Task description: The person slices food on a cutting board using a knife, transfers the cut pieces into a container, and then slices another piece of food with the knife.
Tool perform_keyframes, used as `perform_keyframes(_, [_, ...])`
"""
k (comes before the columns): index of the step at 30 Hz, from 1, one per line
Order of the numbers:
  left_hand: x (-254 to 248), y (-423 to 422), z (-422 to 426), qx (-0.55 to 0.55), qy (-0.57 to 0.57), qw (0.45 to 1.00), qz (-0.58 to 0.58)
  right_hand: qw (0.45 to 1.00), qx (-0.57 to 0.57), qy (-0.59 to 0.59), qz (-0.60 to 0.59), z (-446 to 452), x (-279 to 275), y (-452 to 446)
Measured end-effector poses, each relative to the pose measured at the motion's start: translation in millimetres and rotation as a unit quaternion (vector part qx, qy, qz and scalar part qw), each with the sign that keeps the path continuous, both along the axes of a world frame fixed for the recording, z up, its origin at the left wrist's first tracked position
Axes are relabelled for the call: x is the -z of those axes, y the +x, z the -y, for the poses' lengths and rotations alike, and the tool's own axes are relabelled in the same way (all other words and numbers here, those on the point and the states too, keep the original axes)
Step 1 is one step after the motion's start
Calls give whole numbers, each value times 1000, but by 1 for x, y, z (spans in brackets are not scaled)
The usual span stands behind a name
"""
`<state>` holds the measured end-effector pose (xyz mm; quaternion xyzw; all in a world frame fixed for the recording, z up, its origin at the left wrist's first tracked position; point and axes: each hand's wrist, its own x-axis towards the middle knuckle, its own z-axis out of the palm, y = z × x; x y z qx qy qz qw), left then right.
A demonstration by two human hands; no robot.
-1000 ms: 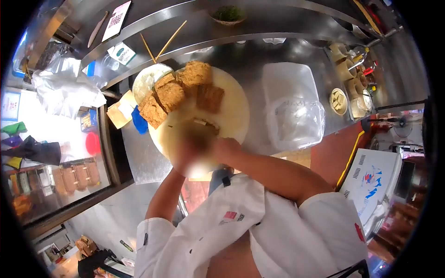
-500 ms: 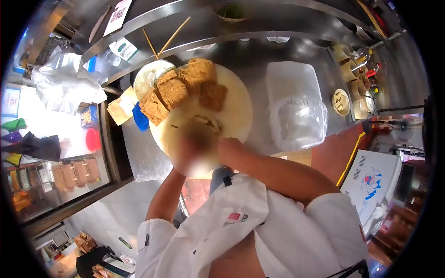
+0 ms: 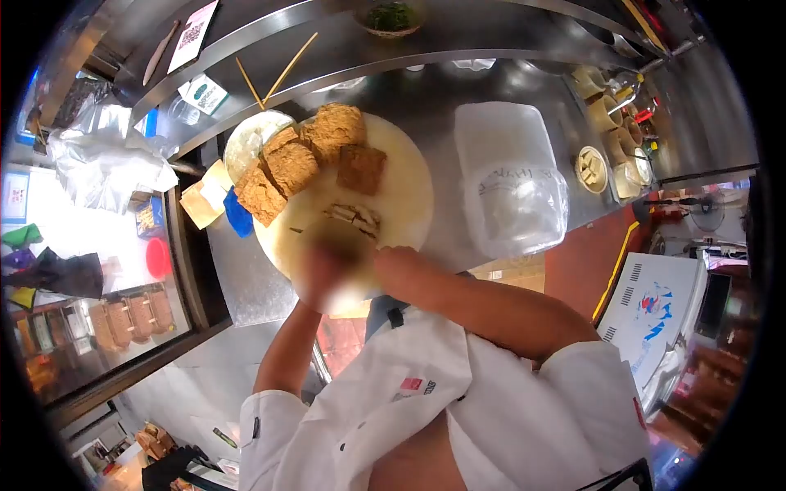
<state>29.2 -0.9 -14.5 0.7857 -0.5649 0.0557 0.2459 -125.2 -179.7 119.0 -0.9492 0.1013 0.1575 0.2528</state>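
My right hand is at the near edge of a round pale cutting board. Its fingers look curled closed, but their tips and anything in them are lost in a blur. The same blur smears my left hand, beside it on the left, so its fingers cannot be read. Just beyond both hands lie several thin cut strips with brown edges. Farther back on the board sit several thick brown blocks with a rough fried surface, one flat piece lying apart on the right.
A pale round dish touches the board's far left, with chopsticks behind it. Right of the board stands a clear plastic tub with plastic film. Farther right is a bowl of pale pieces. A metal shelf spans the back.
The whole view has shifted slightly left. The cut strips show more clearly beyond my hands, which stay close together at the board's near edge. The brown blocks have not moved on the board.
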Motion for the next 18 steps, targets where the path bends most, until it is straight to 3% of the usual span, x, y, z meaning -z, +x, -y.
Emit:
perform_keyframes(5, [-8,3,0,19,37,996,-74,998,44,5,-50,-8,43,14])
perform_keyframes(8, [-8,2,2,12,-7,999,-41,994,60,9,-91,4,32,19])
perform_keyframes(11, [-14,1,3,6,-11,1000,-20,998,41,20,-41,10,47,13])
perform_keyframes(14, [-15,1,-2,57,-2,998,-18,999,-52,-5,-13,9,14,2])
perform_keyframes(18, [-28,-7,7,35,-47,998,-1,999,33,23,-35,-5,-25,4])
